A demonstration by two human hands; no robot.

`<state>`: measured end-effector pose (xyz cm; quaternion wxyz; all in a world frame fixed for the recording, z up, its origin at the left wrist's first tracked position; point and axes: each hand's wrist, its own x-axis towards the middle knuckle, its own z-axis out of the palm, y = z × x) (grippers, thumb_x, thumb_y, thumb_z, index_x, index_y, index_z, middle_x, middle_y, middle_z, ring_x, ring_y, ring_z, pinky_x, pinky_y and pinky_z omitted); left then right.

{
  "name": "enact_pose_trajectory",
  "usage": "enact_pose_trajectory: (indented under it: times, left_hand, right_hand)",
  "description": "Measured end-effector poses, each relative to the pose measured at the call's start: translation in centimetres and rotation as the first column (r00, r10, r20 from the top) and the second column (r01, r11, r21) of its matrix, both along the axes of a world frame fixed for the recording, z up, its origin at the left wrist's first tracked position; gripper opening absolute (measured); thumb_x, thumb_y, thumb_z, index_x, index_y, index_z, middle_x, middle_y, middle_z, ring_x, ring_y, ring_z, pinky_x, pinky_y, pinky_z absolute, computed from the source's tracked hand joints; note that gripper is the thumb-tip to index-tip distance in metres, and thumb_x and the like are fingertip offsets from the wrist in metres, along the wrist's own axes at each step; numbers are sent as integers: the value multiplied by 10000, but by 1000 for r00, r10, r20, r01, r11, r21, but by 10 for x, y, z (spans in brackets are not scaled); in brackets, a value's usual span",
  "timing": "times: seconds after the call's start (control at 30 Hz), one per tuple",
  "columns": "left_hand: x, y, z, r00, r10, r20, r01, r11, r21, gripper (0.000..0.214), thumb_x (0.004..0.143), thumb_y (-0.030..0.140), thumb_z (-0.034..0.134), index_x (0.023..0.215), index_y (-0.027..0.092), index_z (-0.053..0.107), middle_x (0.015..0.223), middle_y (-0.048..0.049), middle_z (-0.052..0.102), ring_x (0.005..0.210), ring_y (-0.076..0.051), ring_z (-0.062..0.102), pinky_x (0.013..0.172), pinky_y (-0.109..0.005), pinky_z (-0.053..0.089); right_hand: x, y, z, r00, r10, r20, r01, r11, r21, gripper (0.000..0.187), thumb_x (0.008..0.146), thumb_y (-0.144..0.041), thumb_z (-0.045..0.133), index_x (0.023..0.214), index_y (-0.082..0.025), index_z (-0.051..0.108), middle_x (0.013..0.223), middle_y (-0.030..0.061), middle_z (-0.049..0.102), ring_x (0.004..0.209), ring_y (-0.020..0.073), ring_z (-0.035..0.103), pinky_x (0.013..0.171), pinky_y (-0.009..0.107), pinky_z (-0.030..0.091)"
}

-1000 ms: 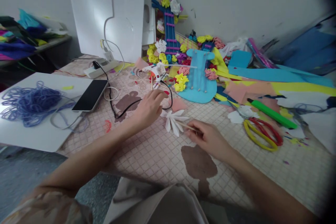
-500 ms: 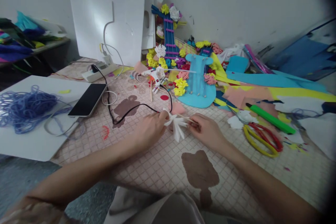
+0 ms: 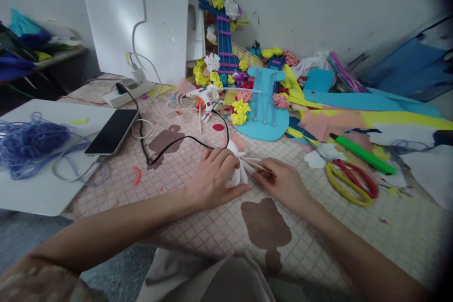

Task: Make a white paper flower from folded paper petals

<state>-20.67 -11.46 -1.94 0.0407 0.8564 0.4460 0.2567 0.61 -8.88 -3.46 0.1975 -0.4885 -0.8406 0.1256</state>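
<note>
In the middle of the head view, a white folded paper piece (image 3: 239,176) fans out like petals above the patterned table cover. My left hand (image 3: 215,177) is at its left side, palm down, thumb stretched apart from the fingers, which partly cover the paper; I cannot tell how firmly they touch it. My right hand (image 3: 283,180) is closed on a thin wooden stick (image 3: 255,164), whose far end reaches the gathered part of the paper. Beyond the hands lie a pink paper scrap (image 3: 236,140) and a white glue gun (image 3: 208,97) with a black cord.
A blue paper guitar shape (image 3: 265,127) with yellow and pink paper flowers stands behind. Scissors (image 3: 348,181) and a green cutter (image 3: 364,153) lie at right among paper scraps. At left are a phone (image 3: 112,132), purple yarn (image 3: 33,144) and a power strip (image 3: 127,92).
My left hand has gone from pinching the white paper to spreading its thumb away from the fingers beside it. The right hand keeps the stick. The whole view has shifted slightly.
</note>
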Motion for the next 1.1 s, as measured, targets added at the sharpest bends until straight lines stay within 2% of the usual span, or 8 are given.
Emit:
enact_pose_trajectory:
  times: [0.1,0.3,0.5,0.6,0.73,0.87,0.93,1.1]
  left_hand:
    - [4,0,-3,998,55,-7,-55,998,-13,381,773,489,598,949,174,476,1014,-96,563,962,-263,483,822,-427,361]
    - [5,5,-14,994,103,38,-97,988,-121,332,750,216,572,1042,163,422,1100,-105,527,1016,-259,500,850,-427,398]
    - [-4,18,-22,983,123,133,-86,965,-249,238,739,103,509,953,180,440,954,-57,593,860,-197,565,753,-349,450]
    - [-7,23,-24,981,115,158,-74,967,-246,236,742,88,508,956,179,464,918,-46,605,846,-184,563,745,-327,452]
    - [-5,27,-24,986,120,119,-95,976,-194,194,784,209,568,962,169,503,951,-58,605,863,-197,556,755,-339,451]
    - [-2,30,-25,988,128,89,-112,978,-175,143,800,252,598,908,172,550,946,-58,612,867,-200,562,753,-333,451]
    - [-5,33,-25,991,99,90,-83,983,-167,79,822,202,570,896,175,570,931,-52,620,868,-190,567,763,-323,452]
    - [-17,42,-23,991,-114,75,124,981,-148,80,849,163,544,907,160,599,944,-62,626,896,-182,567,806,-316,455]
  right_hand:
    - [0,-2,1,1000,-6,-4,6,1000,-4,119,814,-279,536,722,-208,509,666,-10,565,598,133,527,538,243,337]
    - [1,-1,2,1000,-20,12,21,998,-57,80,806,-240,540,738,-206,515,680,-14,568,610,133,526,556,245,345]
    - [7,3,3,998,-58,30,60,996,-66,93,808,-246,538,725,-207,522,645,-17,558,609,143,530,545,252,348]
    - [5,3,4,996,-86,-13,86,996,5,69,795,-259,562,833,-203,547,775,9,601,688,159,569,593,270,397]
    - [-9,3,5,995,-99,-24,102,988,119,288,757,-266,601,1034,-210,546,1026,60,585,890,209,587,679,303,446]
    - [-16,11,3,996,-66,67,57,990,127,166,774,-265,592,929,-209,577,1002,57,586,917,221,572,687,311,449]
    - [-12,17,1,997,-12,81,3,994,113,49,810,-240,564,838,-202,575,932,48,602,899,211,567,700,311,444]
    - [3,29,-4,987,153,42,-157,983,96,70,866,-222,525,845,-195,586,885,45,621,863,188,563,714,299,444]
